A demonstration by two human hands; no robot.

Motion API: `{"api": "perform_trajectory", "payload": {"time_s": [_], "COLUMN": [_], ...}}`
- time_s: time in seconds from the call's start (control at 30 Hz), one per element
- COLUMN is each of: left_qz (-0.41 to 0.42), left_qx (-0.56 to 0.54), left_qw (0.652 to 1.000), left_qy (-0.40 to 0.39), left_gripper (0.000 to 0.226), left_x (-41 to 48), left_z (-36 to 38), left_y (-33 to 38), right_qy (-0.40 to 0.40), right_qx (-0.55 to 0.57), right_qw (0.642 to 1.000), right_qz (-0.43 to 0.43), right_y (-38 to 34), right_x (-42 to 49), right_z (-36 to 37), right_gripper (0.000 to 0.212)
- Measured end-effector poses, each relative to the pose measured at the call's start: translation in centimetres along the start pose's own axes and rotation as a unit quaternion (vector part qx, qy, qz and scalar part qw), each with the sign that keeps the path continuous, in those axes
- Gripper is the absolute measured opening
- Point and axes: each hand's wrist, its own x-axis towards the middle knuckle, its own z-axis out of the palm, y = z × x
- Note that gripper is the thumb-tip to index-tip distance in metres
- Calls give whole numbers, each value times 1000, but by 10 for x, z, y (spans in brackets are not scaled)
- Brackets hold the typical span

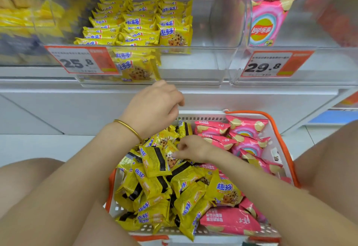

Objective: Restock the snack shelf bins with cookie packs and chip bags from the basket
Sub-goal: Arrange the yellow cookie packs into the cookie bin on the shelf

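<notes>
A white shelf (pixel 135 88) runs across the upper half of the frame and carries clear plastic bins side by side. The middle bin (pixel 222 32) holds rows of yellow cookie packs (pixel 139 24) in its left part, and the bin at upper right (pixel 329 79) holds pink chip bags (pixel 267 22). Below, at lower centre, a white basket with orange trim (pixel 279 148) sits on the pale tiled floor (pixel 38 145).

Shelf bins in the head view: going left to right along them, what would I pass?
Blurred yellow packs → 25.8 price tag → yellow cookie packs → bare stretch of that clear bin → pink chip bags → 29.8 price tag.
</notes>
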Motion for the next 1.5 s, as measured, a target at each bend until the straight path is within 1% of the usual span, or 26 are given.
{"api": "perform_trajectory", "payload": {"time_s": [0.1,0.2,0.27,0.3,0.4,0.47,0.5,0.53,0.57,0.6,0.67,0.73,0.8,0.87,0.93,0.97,1.0,1.03,1.07,1.1,1.13,1.17,1.2,1.27,1.4,1.5], "left_qz": [-16,-75,-103,-114,-144,-154,-154,-153,-153,-152,-146,-146,-142,-127,-113,-107,-105,-107,-106,-107,-110,-118,-125,-124,-118,-116], "left_qx": [-14,-65,-93,-104,-163,-202,-215,-226,-239,-251,-296,-383,-469,-515,-507,-471,-408,-319,-220,-131,-67,-32,-12,6,6,7], "left_qw": [1000,994,985,980,954,940,938,938,938,937,931,907,872,844,826,828,842,868,898,923,941,950,955,957,956,956], "left_qy": [-15,-54,-99,-128,-206,-228,-226,-215,-202,-188,-159,-101,-25,81,219,283,336,365,366,345,314,287,270,261,269,269], "left_gripper": [29,22,23,26,45,53,53,50,45,41,35,32,35,45,51,51,50,46,41,36,33,32,32,33,32,32], "left_x": [2,3,4,5,6,7,8,9,10,10,10,9,9,11,14,15,15,14,14,13,13,13,13,13,12,14], "left_z": [4,9,11,12,11,10,9,7,3,-1,-15,-31,-46,-55,-58,-59,-59,-57,-56,-53,-50,-47,-44,-40,-41,-42], "left_y": [-1,-1,-1,0,5,10,12,12,12,10,7,6,5,3,-2,-6,-11,-17,-23,-30,-33,-34,-34,-31,-32,-32], "right_qy": [8,34,51,59,85,88,87,84,81,76,74,103,144,191,266,306,345,378,401,408,399,380,359,339,320,286], "right_qx": [85,216,305,343,436,503,527,535,527,504,430,334,248,191,159,157,149,114,42,-42,-109,-150,-170,-185,-208,-221], "right_qw": [996,976,951,937,896,860,845,840,845,858,895,930,948,949,934,921,909,903,905,906,907,911,916,922,924,932], "right_qz": [-7,-3,-3,-2,-8,-20,-27,-36,-49,-64,-95,-114,-139,-163,-176,-182,-182,-168,-138,-103,-78,-60,-46,-26,-37,-35], "right_y": [0,8,16,19,22,20,17,13,9,4,-8,-26,-47,-67,-84,-91,-96,-100,-103,-106,-106,-105,-103,-102,-107,-110], "right_x": [-1,-13,-23,-29,-47,-56,-60,-64,-68,-73,-88,-100,-109,-114,-112,-108,-99,-87,-72,-55,-38,-21,-5,15,26,29], "right_z": [0,-19,-33,-41,-64,-76,-80,-83,-87,-93,-109,-130,-152,-172,-196,-208,-219,-228,-235,-238,-239,-238,-237,-233,-231,-228], "right_gripper": [38,36,36,35,30,24,22,20,20,26,40,41,34,25,20,18,18,21,26,30,32,32,31,32,25,27]}}
